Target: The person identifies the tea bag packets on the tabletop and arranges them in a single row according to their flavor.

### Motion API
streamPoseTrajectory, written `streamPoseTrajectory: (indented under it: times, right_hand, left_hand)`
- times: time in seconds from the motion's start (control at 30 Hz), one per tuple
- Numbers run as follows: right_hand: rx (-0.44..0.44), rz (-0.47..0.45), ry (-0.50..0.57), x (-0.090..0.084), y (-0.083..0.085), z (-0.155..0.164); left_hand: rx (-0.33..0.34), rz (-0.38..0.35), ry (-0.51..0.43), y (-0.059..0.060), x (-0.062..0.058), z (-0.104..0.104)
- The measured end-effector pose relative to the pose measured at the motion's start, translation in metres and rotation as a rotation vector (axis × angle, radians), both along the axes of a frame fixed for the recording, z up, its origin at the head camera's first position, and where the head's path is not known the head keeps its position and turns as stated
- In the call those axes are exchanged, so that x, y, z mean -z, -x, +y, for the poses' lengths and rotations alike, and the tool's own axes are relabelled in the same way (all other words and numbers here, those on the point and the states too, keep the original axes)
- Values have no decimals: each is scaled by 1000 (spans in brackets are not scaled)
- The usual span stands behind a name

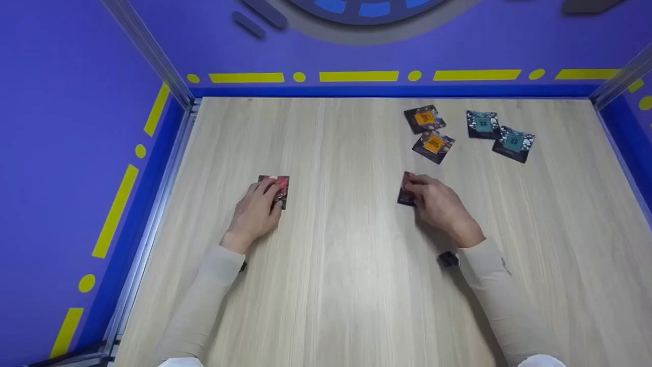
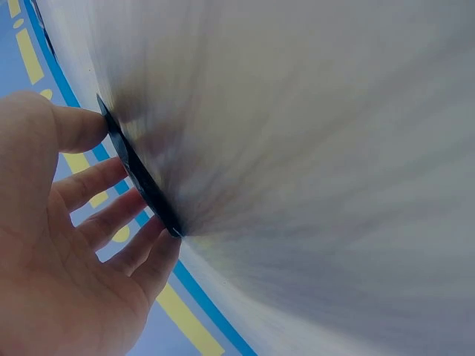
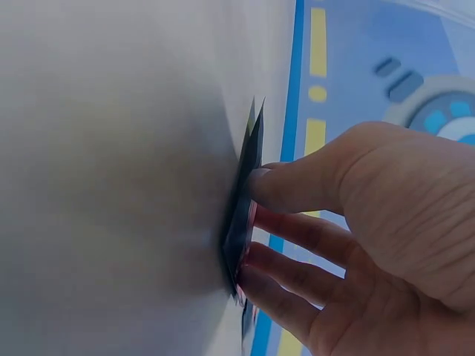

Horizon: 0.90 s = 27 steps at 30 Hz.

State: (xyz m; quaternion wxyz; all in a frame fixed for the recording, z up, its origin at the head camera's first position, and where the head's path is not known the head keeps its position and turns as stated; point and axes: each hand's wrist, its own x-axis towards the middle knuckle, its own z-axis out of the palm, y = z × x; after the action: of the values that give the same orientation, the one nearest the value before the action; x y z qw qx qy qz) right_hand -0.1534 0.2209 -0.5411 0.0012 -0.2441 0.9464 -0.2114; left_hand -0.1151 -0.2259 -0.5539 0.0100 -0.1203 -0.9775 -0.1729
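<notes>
Head view: our left grip, loosely spread, rests on a red packet, nearer us and left of the orange packets; our right grip pinches a dark packet just this side of them. Teal packets lie to their right. Left wrist: fingertips touch the red packet. Right wrist: fingers partly hide the dark packet.

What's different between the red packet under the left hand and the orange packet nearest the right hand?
The red packet shows red; the orange packet has an orange square. The left hand partly covers the red packet, while the orange packet is uncovered. Both have dark parts.
</notes>
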Motion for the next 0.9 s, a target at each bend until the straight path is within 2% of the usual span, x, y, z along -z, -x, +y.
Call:
streamPoseTrajectory:
  times: [0.53, 0.9]
  right_hand:
    - [-97, -12, -80, -5, 12, -74]
    - [-120, -17, -139, -4, 11, -118]
  left_hand:
    - [-5, -11, 5, 1, -1, -1]
    - [-2, -11, 12, 2, -1, -1]
